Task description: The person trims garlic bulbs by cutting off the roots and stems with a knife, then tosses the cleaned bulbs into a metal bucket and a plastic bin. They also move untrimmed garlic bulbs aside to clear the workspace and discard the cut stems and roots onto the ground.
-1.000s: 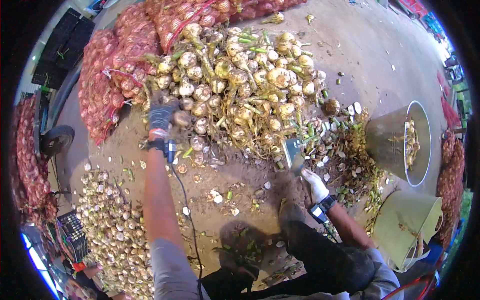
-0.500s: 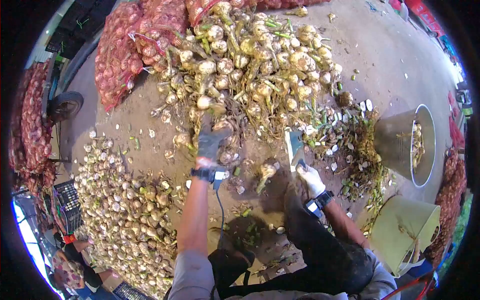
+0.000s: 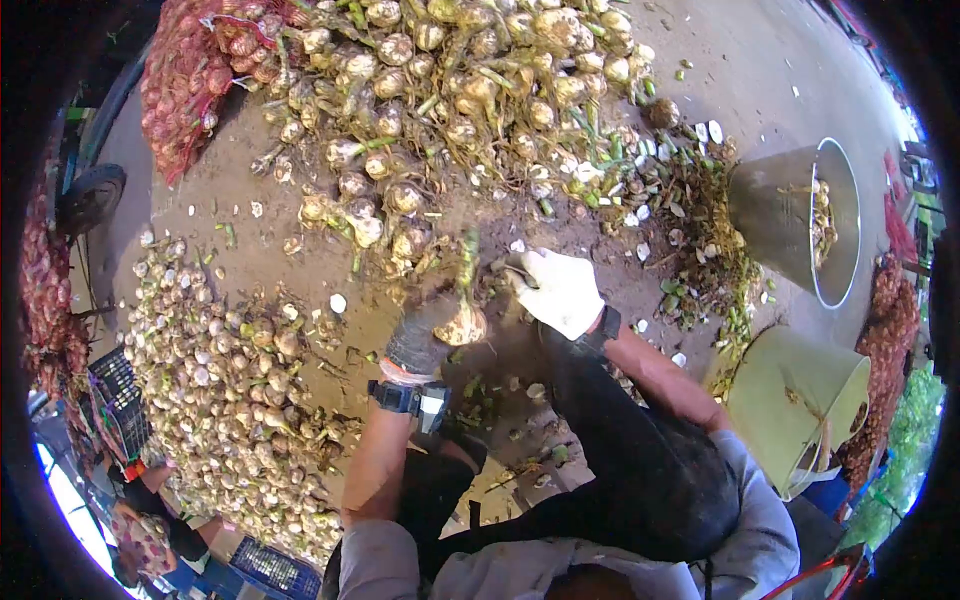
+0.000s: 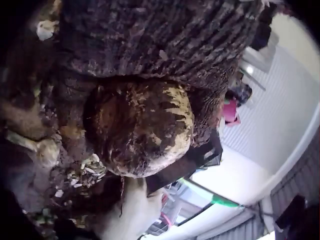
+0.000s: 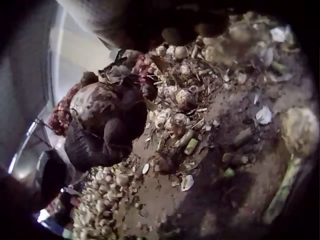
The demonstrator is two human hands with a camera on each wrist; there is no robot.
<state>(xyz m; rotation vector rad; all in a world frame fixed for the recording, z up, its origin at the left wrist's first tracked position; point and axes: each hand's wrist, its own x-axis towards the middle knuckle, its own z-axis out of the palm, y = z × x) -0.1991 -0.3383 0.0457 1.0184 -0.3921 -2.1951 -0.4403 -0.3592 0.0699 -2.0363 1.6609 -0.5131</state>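
My left hand (image 3: pixel 418 335), in a dark ribbed glove, grips a soil-stained garlic bulb (image 3: pixel 462 325) whose green stem points up and away from me. The same bulb (image 4: pixel 142 130) fills the middle of the left wrist view, under the gloved fingers (image 4: pixel 160 40). Just right of it is my right hand (image 3: pixel 562 292) in a white glove, curled around a knife. Most of the knife is hidden in the head view; a dark flat blade (image 4: pixel 175 169) shows beside the bulb in the left wrist view. A heap of untrimmed garlic (image 3: pixel 470 90) lies ahead.
Trimmed garlic bulbs (image 3: pixel 230 400) spread over the floor at left. Cut stems and peelings (image 3: pixel 700 240) lie at right, near a metal bucket (image 3: pixel 770 215) on its side and a pale green tub (image 3: pixel 790 400). A red mesh sack (image 3: pixel 185 95) stands at far left.
My left hand has come back from the heap towards me with a garlic bulb. The right hand has moved left and the knife has turned towards the bulb. The head view has shifted.
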